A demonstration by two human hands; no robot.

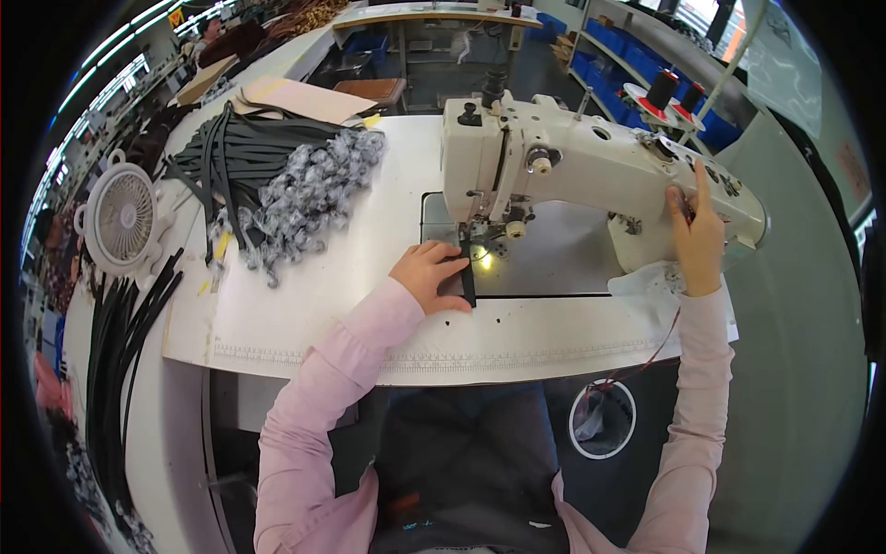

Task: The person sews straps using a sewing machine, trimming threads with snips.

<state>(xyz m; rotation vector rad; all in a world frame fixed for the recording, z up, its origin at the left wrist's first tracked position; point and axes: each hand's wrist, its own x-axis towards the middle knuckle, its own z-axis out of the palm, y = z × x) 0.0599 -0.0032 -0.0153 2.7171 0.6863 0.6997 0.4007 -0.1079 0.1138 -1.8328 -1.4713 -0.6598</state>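
Head view: left hand mid-frame, palm down, thumb and fingers spread on narrow black strip at centre, grip open; right hand upper right, raised, index extended along glossy cream sewing machine, can't tell if gripping; upper left, flat dark straps, fluffy grey-white clumps on smooth white table

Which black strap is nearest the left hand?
The lone strap leading under the sewing machine, right at the left hand; the others are bunched in the pile and hanging bundle, both farther left.
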